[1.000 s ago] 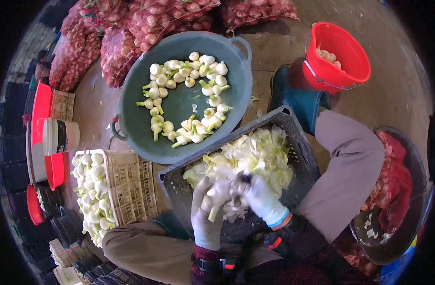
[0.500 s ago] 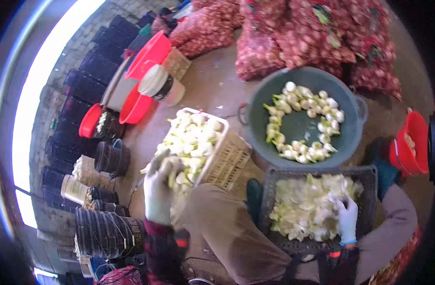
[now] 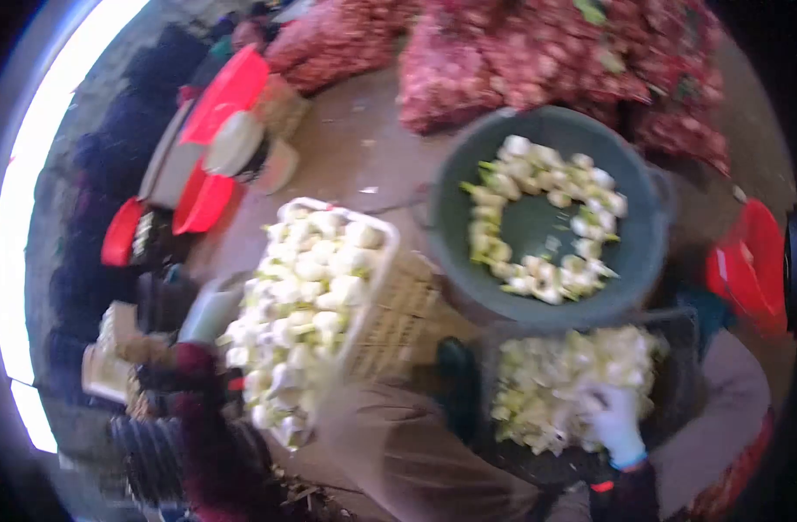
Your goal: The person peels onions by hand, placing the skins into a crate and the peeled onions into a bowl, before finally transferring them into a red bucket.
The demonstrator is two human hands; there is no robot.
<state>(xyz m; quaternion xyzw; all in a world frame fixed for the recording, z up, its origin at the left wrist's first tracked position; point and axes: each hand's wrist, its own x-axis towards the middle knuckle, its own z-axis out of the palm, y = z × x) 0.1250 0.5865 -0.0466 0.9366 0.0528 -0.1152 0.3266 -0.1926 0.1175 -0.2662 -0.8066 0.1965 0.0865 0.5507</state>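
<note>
White onion-like bulbs [image 3: 311,270] fill a pale plastic crate [image 3: 388,261]. Just left of this crate is my left hand [image 3: 214,311], gloved and blurred; its fingers cannot be made out. My right hand [image 3: 618,424], in a white glove, rests over pale peelings [image 3: 572,374] in a black crate [image 3: 677,374]. Its fingers are bent inward among the peelings, and what they hold, if anything, is too blurred to tell. Above the black crate stands a large green tub [image 3: 455,261] with bulbs [image 3: 546,174] lying in a ring around its inner edge.
Red net sacks of bulbs [image 3: 520,70] are piled at the back. On the right stands a red bucket [image 3: 751,261]. Red basins [image 3: 229,96], a white bucket [image 3: 235,143] and black buckets [image 3: 150,457] line the left side. My bent legs [image 3: 416,444] flank the black crate.
My left hand has moved left, off the bulbs and past the crate's edge. My right hand has shifted slightly left and down over the peelings. The view has shifted and blurred.
</note>
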